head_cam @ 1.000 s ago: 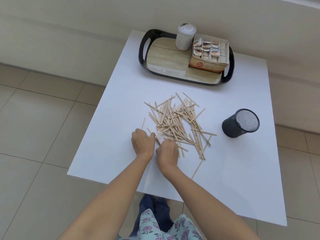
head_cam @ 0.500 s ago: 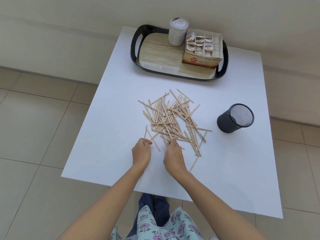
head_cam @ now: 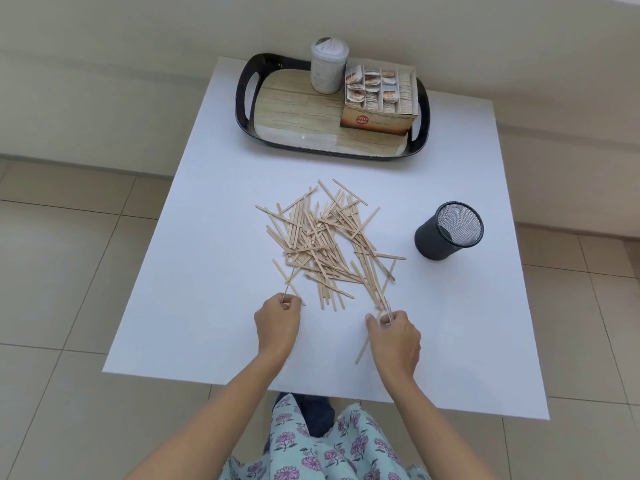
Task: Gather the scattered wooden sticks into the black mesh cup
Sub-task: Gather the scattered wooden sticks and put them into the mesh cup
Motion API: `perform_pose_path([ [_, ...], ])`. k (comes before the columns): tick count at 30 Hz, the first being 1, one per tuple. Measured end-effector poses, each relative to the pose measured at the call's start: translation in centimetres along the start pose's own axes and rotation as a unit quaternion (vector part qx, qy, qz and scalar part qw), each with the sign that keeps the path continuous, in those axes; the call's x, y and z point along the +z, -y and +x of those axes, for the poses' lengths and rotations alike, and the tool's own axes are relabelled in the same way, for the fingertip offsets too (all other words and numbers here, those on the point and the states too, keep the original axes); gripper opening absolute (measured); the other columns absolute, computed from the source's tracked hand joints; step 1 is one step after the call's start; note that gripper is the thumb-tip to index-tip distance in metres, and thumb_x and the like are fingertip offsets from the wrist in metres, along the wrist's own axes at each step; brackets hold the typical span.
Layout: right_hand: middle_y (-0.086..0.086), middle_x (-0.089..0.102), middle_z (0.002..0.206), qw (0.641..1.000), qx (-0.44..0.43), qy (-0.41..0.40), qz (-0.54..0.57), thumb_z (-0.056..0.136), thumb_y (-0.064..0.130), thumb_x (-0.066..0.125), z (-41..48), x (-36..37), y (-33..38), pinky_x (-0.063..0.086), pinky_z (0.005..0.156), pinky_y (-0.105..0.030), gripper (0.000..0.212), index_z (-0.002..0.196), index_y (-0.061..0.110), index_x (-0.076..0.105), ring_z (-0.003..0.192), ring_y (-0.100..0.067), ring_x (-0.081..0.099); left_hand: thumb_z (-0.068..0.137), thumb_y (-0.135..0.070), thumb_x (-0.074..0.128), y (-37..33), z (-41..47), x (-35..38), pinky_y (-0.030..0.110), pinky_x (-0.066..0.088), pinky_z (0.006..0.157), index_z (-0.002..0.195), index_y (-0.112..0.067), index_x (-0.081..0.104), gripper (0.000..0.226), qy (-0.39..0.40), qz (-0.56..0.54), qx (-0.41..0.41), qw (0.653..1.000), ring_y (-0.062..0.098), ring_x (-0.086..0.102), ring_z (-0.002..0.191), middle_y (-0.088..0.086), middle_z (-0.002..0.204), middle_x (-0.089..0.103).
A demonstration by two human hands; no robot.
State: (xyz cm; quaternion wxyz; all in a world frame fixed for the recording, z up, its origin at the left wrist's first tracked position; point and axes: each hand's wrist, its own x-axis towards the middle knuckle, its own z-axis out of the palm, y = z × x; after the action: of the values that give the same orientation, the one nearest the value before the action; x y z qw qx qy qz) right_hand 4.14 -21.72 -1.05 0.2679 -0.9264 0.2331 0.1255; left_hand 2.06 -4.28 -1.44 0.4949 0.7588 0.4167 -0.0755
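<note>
Wooden sticks (head_cam: 320, 242) criss-crossed, mesh cup (head_cam: 448, 232) upright

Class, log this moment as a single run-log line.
left hand: pinching stick | right hand: pinching sticks | stick pile: on table | black mesh cup: upright, no sticks seen inside

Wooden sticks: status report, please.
Left hand pinching one stick. Right hand pinching a few. Wooden sticks mostly piled on table. Black mesh cup upright, path clear.

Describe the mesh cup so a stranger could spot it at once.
Start at the white table and find the heap of wooden sticks at its middle. Just right of the heap stands the black mesh cup, the only dark round container off the tray.
</note>
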Motion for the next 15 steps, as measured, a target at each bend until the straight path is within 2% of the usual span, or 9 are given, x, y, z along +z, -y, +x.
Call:
perform_pose_path([
  [3, -0.002, 0.062, 0.087, 1.000, -0.012, -0.015, -0.020, 0.087, 0.035, 0.066, -0.1, 0.6, -0.2, 0.040, 0.065, -0.028, 0.023, 0.087, 0.012, 0.059, 0.076, -0.017, 0.050, 0.093, -0.021, 0.051, -0.6, -0.9, 1.1, 0.015, 0.036, 0.058, 0.098, -0.012, 0.069, 0.021, 0.014, -0.009, -0.001, 1.000, 0.000, 0.051, 0.076, -0.001, 0.094, 0.065],
  [6, -0.005, 0.063, 0.080, 0.999, -0.002, -0.010, -0.042, 0.091, 0.025, 0.059, 0.0, 0.8, 0.3, 0.043, 0.058, -0.028, 0.020, 0.081, 0.008, 0.062, 0.070, -0.021, 0.055, 0.093, -0.022, 0.051, -1.3, -1.6, 1.9, 0.015, 0.037, 0.059, 0.098, -0.013, 0.068, 0.020, 0.033, -0.028, -0.003, 0.999, 0.002, 0.051, 0.075, -0.006, 0.087, 0.062],
  [10, -0.002, 0.048, 0.058, 0.998, 0.011, 0.002, -0.060, 0.088, 0.014, 0.055, 0.4, 0.5, 0.5, 0.025, 0.043, -0.023, 0.030, 0.060, 0.009, 0.045, 0.050, -0.017, 0.040, 0.096, -0.021, 0.044, -2.1, -2.3, 2.8, 0.018, 0.036, 0.056, 0.096, -0.016, 0.067, 0.023, 0.066, -0.040, 0.005, 0.997, 0.003, 0.050, 0.070, -0.008, 0.083, 0.060],
  [15, -0.007, 0.049, 0.076, 0.990, -0.019, 0.016, -0.136, 0.090, 0.012, 0.050, 0.7, -0.3, 0.7, 0.027, 0.049, -0.026, 0.019, 0.072, 0.007, 0.045, 0.061, -0.022, 0.043, 0.100, -0.023, 0.037, -2.9, -2.6, 4.1, 0.021, 0.037, 0.055, 0.097, -0.021, 0.066, 0.030, 0.091, -0.056, 0.003, 0.994, 0.009, 0.048, 0.063, -0.005, 0.077, 0.057],
])
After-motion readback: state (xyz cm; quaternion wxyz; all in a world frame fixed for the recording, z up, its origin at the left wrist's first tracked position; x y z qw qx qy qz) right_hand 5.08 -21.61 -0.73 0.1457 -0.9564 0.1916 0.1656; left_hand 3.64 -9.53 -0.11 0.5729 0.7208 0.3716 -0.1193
